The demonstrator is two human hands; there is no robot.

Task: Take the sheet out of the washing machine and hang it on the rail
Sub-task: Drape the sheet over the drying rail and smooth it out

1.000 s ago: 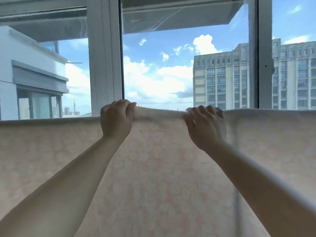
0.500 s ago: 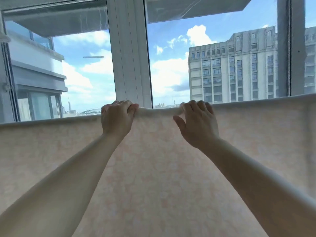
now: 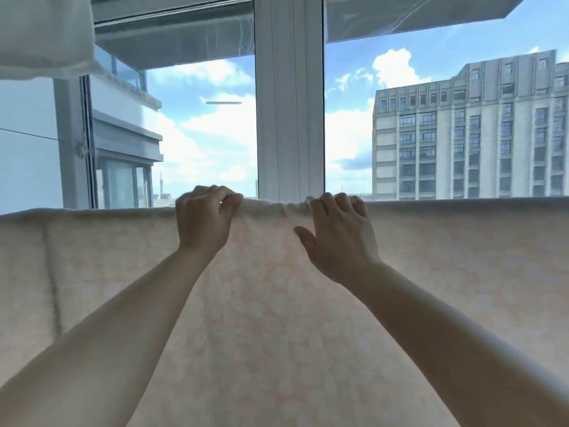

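Where the top left corner shows, a white cloth (image 3: 43, 35) hangs down in front of the glass, and beside it a grey side frame (image 3: 72, 143) rises from behind the pale peach patterned sheet (image 3: 264, 318), which is draped over a rail hidden under its top fold and spreads across the whole width. At that fold the left hand (image 3: 204, 223) grips the sheet, its fingers curled over the top edge and bunching the fabric. Between the hands the cloth gathers into small wrinkles in front of the white window post (image 3: 289, 103). Just right of that, the right hand (image 3: 338, 235) holds the same edge, four fingers hooked over the top and the thumb spread out against the near face. Further right, a grey high-rise building (image 3: 471, 134) stands under blue sky with clouds.
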